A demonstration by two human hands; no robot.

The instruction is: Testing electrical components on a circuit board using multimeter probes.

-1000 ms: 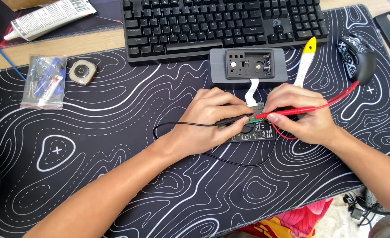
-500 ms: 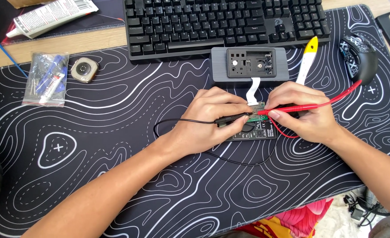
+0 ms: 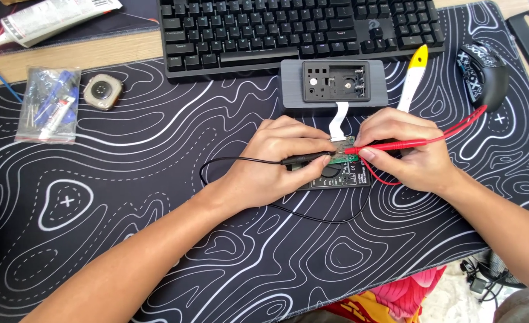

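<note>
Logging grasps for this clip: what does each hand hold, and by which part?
Left hand pinches the black probe at its handle near the tip; right hand grips the red probe along its handle.

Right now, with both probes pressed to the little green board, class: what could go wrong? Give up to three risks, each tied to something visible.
1. The black probe in the left hand and the red probe in the right hand meet close together on the small green board; a slip might bridge contacts.
2. The white ribbon cable joins the board to the grey housing; nudging either could strain it.
3. The red lead runs beside the mouse and could snag.
</note>
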